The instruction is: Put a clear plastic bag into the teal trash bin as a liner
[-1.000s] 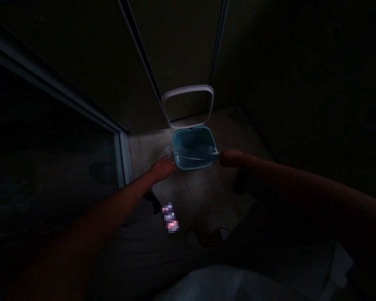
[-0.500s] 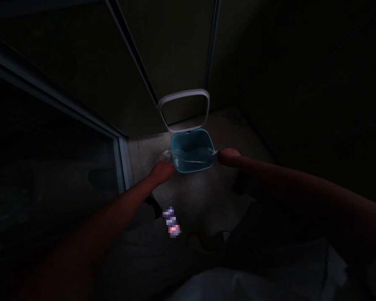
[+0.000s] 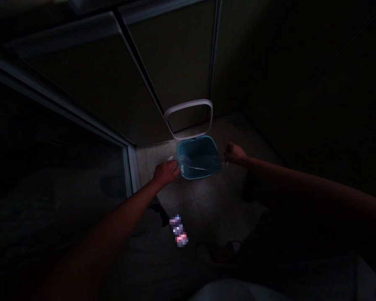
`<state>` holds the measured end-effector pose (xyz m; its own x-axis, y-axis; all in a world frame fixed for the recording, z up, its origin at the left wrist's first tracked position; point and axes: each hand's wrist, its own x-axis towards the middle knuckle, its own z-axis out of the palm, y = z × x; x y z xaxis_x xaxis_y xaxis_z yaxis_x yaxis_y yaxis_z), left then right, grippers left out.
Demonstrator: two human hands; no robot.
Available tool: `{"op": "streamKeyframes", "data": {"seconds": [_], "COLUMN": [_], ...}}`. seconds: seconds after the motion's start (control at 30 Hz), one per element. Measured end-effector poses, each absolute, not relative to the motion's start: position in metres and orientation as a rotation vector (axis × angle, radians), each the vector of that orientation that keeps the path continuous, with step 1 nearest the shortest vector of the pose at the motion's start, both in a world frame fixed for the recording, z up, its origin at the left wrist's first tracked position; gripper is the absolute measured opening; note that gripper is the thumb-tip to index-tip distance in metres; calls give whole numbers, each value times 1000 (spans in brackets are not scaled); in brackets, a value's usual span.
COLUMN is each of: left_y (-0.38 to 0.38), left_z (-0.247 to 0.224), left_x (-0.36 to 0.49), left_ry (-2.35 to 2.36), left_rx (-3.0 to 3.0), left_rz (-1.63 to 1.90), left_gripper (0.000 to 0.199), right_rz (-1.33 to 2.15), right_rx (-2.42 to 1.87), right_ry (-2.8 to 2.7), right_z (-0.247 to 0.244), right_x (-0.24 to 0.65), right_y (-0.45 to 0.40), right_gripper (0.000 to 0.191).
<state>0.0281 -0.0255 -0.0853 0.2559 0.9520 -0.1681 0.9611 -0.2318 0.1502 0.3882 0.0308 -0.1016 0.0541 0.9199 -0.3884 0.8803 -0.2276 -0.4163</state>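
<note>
A light blue bin (image 3: 203, 175) stands on the tiled floor, with its pale rim-shaped lid (image 3: 188, 106) tipped up behind it. A clear plastic bag (image 3: 198, 168) stretches across the front of the bin's mouth. At the bin's left side, my left hand (image 3: 166, 172) is closed on the bag's edge. My right hand (image 3: 235, 153) is curled like a fist just off the bin's right side, a little above the bag's other end. Dim light hides whether plastic is between its fingers.
Pale panels with metal frames (image 3: 141, 71) rise behind the bin. On the left is a glass door frame (image 3: 129, 167). A pixelated bright patch (image 3: 179, 230) shows near my feet, and the right side is a dark wall.
The view has tilted, so the bin sits slightly lower and further right. My right hand has lifted relative to the bag's right end; my left hand stays at the left edge.
</note>
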Motion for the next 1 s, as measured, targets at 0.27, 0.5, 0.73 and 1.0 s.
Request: {"op": "streamKeyframes", "data": {"seconds": [0.27, 0.5, 0.73, 1.0], "left_y": [-12, 3, 13, 33], "left_z": [-81, -90, -98, -115], "left_x": [33, 26, 28, 20], "left_ry": [1588, 1731, 1878, 1927], "left_rx": [2673, 2614, 2484, 2303], "left_rz": [-233, -244, -133, 63], "left_gripper": [19, 23, 30, 21], "right_rz": [883, 804, 872, 863], "right_rx": [-1693, -1825, -1726, -1844], "right_ry": [-2516, -2542, -2509, -2341], "right_z": [-89, -99, -113, -114], "right_x": [375, 394, 398, 394], "right_y": [-10, -3, -1, 14], "right_gripper": [42, 21, 41, 17]}}
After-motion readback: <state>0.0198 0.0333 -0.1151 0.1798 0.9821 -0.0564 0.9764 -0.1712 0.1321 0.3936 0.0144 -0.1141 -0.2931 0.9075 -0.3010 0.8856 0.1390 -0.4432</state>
